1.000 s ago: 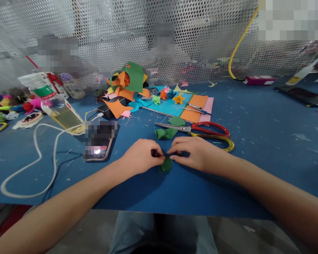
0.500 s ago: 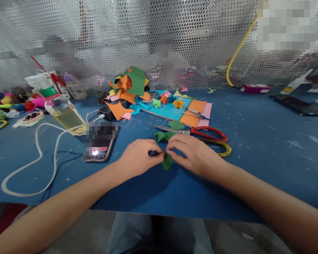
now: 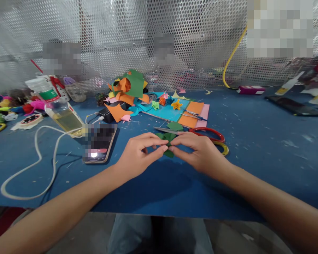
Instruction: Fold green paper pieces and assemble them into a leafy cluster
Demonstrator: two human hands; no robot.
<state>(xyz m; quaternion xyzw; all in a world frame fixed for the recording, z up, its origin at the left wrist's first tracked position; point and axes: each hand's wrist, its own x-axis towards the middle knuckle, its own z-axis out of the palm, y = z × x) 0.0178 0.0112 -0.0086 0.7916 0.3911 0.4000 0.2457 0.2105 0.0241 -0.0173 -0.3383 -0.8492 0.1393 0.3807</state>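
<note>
A small green paper piece (image 3: 169, 153) is pinched between the fingertips of both hands, over the blue table. My left hand (image 3: 145, 150) grips it from the left, thumb and forefinger together. From the right, my right hand (image 3: 194, 148) holds it with thumb and forefinger, the fingertips of the two hands almost touching. Just behind the fingers lie more green paper pieces, one of them a flat leaf shape (image 3: 175, 126). Scissors with red and yellow handles (image 3: 207, 133) lie partly behind my right hand, their blades pointing left.
A phone (image 3: 102, 144) and white cable (image 3: 29, 158) lie left, near a tilted bottle of yellowish liquid (image 3: 66, 118). Behind are coloured paper scraps (image 3: 135, 84), small paper flowers (image 3: 177, 104) and coloured sheets (image 3: 194, 108). A black phone-like object (image 3: 293, 105) lies right.
Both hands have risen slightly with the green piece, and the fingertips have come closer together around it. The camera view has shifted a little.
</note>
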